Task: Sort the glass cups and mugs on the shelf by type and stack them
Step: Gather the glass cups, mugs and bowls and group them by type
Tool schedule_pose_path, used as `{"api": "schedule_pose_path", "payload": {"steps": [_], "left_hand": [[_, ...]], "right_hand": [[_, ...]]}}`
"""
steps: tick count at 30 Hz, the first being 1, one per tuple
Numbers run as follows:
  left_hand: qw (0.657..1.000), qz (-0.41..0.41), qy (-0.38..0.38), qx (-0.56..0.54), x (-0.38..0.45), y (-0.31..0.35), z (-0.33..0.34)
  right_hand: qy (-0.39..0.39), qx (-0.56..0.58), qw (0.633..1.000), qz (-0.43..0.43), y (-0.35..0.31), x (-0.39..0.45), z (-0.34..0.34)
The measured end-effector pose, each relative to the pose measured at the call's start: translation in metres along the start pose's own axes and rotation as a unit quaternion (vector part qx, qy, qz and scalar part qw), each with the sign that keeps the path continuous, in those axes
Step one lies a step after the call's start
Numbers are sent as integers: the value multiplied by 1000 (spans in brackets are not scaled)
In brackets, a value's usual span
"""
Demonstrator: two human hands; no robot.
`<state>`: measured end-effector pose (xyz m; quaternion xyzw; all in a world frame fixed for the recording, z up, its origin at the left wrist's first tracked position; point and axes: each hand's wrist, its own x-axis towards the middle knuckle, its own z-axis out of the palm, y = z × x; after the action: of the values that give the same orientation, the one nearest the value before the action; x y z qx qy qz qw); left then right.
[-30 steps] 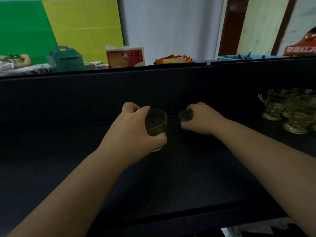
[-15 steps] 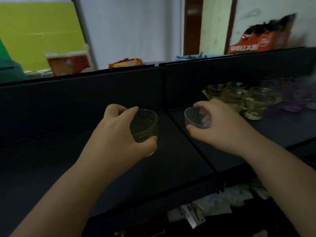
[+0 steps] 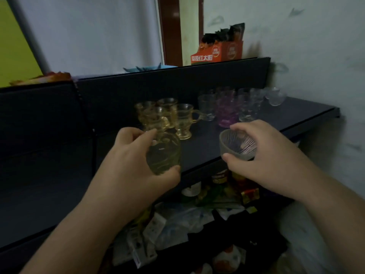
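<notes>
left hand (image 3: 136, 165) curled around a yellow glass cup (image 3: 165, 153), thumb under its lower edge and fingers over the top, cup tipped and lifted in front of the dark shelf (image 3: 292, 113). right hand (image 3: 262, 159) clamped on a small clear ribbed cup (image 3: 237, 144), thumb at the near side of the rim, fingers wrapped over the far side, mouth turned toward the camera, held off the shelf near its front edge. both hands apart, each with its own cup.

on the shelf, just behind the left hand's cup, a cluster of yellow mugs (image 3: 183, 120) with handles and footed bases, upright and close together. to their right, a purple glass (image 3: 227, 111) among several clear glasses (image 3: 246, 107), blurred, exact count hard to tell. further right, near the wall, more small clear cups (image 3: 275, 96).

up on top of the shelf unit, an orange box (image 3: 217, 53). below the shelf, a jumble of packets and wrappers (image 3: 217, 194).
</notes>
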<state>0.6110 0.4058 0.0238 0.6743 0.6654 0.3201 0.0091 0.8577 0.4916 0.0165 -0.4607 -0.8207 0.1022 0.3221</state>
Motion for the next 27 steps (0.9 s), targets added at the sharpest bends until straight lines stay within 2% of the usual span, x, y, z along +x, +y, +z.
{"api": "schedule_pose_path", "payload": {"steps": [10, 21, 27], "left_hand": [[999, 46, -27, -2, 75, 78, 72], [988, 154, -25, -20, 177, 129, 150], [988, 152, -30, 14, 219, 179, 196]], "right_hand": [[39, -8, 998, 43, 113, 24, -43], [70, -46, 995, 51, 221, 100, -66], [62, -34, 997, 42, 291, 142, -86]]}}
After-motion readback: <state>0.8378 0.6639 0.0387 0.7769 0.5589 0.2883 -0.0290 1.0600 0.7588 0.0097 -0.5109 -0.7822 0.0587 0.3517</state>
